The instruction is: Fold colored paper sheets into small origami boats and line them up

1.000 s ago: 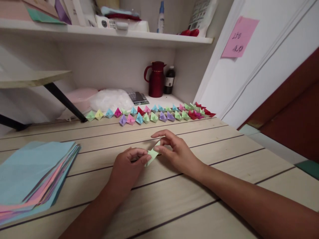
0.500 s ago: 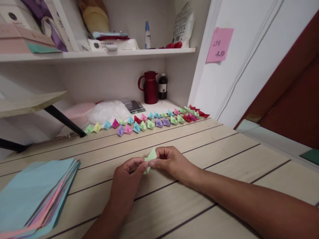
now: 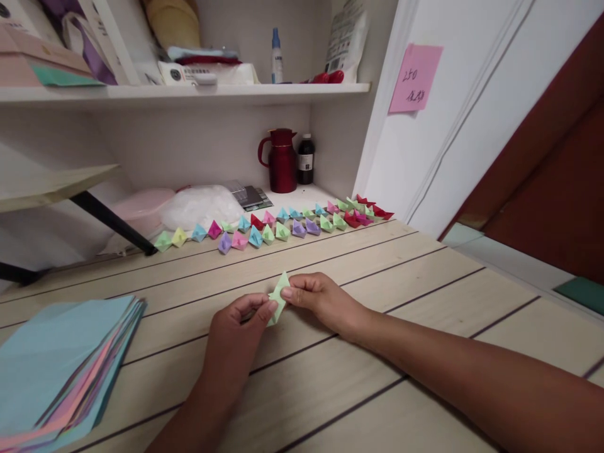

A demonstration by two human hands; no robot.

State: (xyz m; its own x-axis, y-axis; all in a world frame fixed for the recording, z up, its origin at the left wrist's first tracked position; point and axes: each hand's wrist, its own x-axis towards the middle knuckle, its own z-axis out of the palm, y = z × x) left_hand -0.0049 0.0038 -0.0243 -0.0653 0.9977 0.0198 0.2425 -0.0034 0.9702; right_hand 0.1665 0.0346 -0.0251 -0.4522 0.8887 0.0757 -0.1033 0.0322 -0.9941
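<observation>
A small light green paper boat (image 3: 280, 301) is held above the middle of the wooden table (image 3: 358, 390), its long side slanting up to the right. My left hand (image 3: 240, 324) pinches its left side between thumb and fingers. From the right, my right hand (image 3: 321, 299) grips it too, with the thumb on the near face and the fingers behind. Beyond my hands, small folded paper boats (image 3: 283, 231) in green, blue, pink, purple and red stand in two rows along the table's back edge.
At the left lies a stack of coloured paper (image 3: 61, 352), light blue on top. Behind the boats are a white plastic bag (image 3: 202, 206), a red jug (image 3: 282, 162) and a dark bottle (image 3: 306, 160). A black-legged wooden stand (image 3: 56, 185) rises at the back left.
The green paper boat has turned to a narrower, steeper slant, and my right thumb has moved up onto its face. The whole view has shifted slightly.
</observation>
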